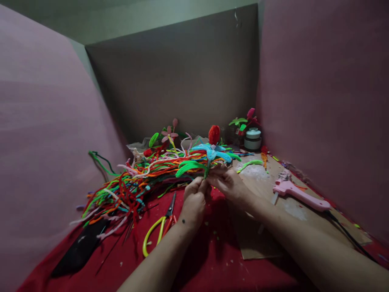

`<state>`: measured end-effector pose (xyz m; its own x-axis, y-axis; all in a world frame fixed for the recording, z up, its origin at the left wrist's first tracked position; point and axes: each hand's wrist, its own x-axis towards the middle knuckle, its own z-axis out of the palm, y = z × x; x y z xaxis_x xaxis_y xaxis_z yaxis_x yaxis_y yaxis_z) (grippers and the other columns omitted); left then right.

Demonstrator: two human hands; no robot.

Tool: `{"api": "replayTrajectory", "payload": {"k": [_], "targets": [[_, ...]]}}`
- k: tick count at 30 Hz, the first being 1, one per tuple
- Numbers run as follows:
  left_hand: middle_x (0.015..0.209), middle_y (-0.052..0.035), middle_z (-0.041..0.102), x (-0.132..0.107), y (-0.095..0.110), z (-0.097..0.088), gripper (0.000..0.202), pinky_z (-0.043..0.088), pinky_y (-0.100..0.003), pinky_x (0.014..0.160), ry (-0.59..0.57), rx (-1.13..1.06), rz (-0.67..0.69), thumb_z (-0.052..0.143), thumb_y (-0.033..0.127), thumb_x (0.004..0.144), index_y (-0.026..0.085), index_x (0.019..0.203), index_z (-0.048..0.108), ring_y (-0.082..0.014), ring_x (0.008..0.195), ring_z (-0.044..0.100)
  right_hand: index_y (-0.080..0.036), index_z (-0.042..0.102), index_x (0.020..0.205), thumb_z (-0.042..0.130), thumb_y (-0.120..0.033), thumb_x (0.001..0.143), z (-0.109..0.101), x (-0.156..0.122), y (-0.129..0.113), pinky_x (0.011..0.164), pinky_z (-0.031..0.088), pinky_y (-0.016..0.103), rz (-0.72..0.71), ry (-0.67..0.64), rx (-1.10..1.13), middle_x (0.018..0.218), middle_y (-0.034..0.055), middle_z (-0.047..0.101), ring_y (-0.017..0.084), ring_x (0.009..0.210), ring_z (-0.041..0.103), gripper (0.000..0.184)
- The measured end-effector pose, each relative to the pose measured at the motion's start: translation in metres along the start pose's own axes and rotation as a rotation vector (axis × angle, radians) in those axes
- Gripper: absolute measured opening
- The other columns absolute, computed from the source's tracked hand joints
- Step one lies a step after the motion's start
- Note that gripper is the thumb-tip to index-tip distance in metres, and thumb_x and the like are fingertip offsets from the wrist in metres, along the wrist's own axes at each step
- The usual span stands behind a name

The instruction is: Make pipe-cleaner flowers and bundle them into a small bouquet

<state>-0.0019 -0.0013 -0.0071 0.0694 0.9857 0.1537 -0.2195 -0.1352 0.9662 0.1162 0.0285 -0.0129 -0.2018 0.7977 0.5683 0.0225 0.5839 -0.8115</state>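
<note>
Both hands meet at the middle of the red cloth (212, 259). My left hand (194, 200) is closed round the green stem of a pipe-cleaner flower (211, 153) with light blue petals and green leaves. My right hand (227, 182) pinches the same stem just under the petals, fingers pressed together. The flower stands upright above the hands. A big heap of coloured pipe cleaners (139, 178) lies just left of the hands. Yellow-handled scissors (161, 229) rest on the cloth below my left hand.
A pink glue gun (299, 194) with a black cord lies on a brown cardboard sheet (261, 239) at the right. Finished pipe-cleaner flowers (214, 134) and a small round jar (253, 139) stand at the back. Pink walls close in on both sides. A black object (80, 249) lies lower left.
</note>
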Motion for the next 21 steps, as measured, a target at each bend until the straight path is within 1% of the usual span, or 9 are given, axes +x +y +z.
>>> {"api": "replayTrajectory", "payload": {"k": [3,6,8,10,12,15,17,19,21], "targets": [[0.048,0.0086,0.033,0.000,-0.002,0.000,0.040,0.019,-0.019,0.041,-0.021,-0.059,0.001,0.070,0.044,0.065,0.016,0.057,0.042,-0.0026,0.041,0.026,-0.017,0.071,0.074,0.060,-0.025,0.073,-0.003,0.000,-0.002,0.066,0.044,0.027,0.043,0.065,-0.013,0.072,0.0018,0.063,0.016,0.072,0.054,0.013],[0.048,0.0083,0.034,0.000,-0.003,0.000,0.035,0.020,-0.019,0.041,-0.046,-0.097,-0.006,0.067,0.041,0.069,0.015,0.061,0.045,-0.0026,0.040,0.027,-0.018,0.072,0.072,0.063,-0.029,0.071,-0.002,0.000,-0.005,0.066,0.045,0.029,0.147,0.077,0.122,0.069,0.0012,0.063,0.016,0.069,0.054,0.014],[0.049,0.0083,0.035,0.000,-0.004,0.000,0.031,0.019,-0.019,0.041,-0.062,-0.148,-0.033,0.066,0.038,0.071,0.015,0.064,0.046,-0.0023,0.039,0.026,-0.019,0.072,0.071,0.065,-0.029,0.068,-0.001,0.000,-0.008,0.067,0.045,0.030,0.208,0.081,0.203,0.065,0.0001,0.063,0.016,0.068,0.054,0.013],[0.049,0.0086,0.036,0.000,-0.005,0.000,0.028,0.019,-0.018,0.040,-0.087,-0.220,-0.067,0.065,0.035,0.072,0.015,0.066,0.046,-0.0017,0.038,0.023,-0.019,0.072,0.070,0.068,-0.027,0.064,0.000,0.000,-0.008,0.069,0.044,0.030,0.238,0.108,0.245,0.066,-0.0004,0.064,0.015,0.069,0.054,0.011],[0.049,0.0087,0.036,0.000,-0.005,0.000,0.026,0.019,-0.018,0.040,-0.121,-0.286,-0.086,0.065,0.033,0.073,0.015,0.068,0.046,-0.0013,0.037,0.021,-0.018,0.071,0.070,0.069,-0.027,0.064,0.000,0.000,-0.006,0.068,0.044,0.029,0.263,0.104,0.286,0.066,-0.0003,0.064,0.014,0.067,0.054,0.012],[0.049,0.0085,0.036,-0.001,-0.003,-0.003,0.023,0.019,-0.017,0.040,-0.224,-0.374,-0.127,0.065,0.031,0.074,0.014,0.071,0.050,-0.0010,0.038,0.020,-0.016,0.069,0.068,0.066,-0.035,0.067,-0.002,-0.002,-0.001,0.064,0.044,0.029,0.301,0.043,0.356,0.062,0.0007,0.062,0.014,0.062,0.053,0.019],[0.049,0.0084,0.035,-0.001,0.000,-0.007,0.023,0.018,-0.016,0.039,-0.337,-0.435,-0.194,0.067,0.029,0.072,0.013,0.073,0.052,-0.0008,0.038,0.019,-0.016,0.068,0.066,0.066,-0.038,0.068,-0.004,-0.003,0.002,0.062,0.045,0.030,0.319,-0.001,0.386,0.059,0.0010,0.061,0.015,0.060,0.053,0.022],[0.049,0.0086,0.034,-0.001,0.002,-0.011,0.023,0.018,-0.015,0.039,-0.455,-0.502,-0.273,0.070,0.027,0.070,0.012,0.074,0.053,-0.0005,0.038,0.017,-0.017,0.067,0.065,0.067,-0.036,0.068,-0.006,-0.004,0.003,0.065,0.045,0.031,0.328,-0.041,0.425,0.060,0.0012,0.061,0.016,0.061,0.054,0.019],[0.048,0.0088,0.032,0.000,0.003,-0.013,0.023,0.019,-0.015,0.038,-0.529,-0.547,-0.321,0.071,0.026,0.069,0.011,0.072,0.054,-0.0006,0.038,0.016,-0.018,0.067,0.066,0.068,-0.032,0.068,-0.006,-0.004,0.003,0.069,0.046,0.032,0.320,-0.044,0.453,0.064,0.0015,0.062,0.016,0.064,0.055,0.014]]}}
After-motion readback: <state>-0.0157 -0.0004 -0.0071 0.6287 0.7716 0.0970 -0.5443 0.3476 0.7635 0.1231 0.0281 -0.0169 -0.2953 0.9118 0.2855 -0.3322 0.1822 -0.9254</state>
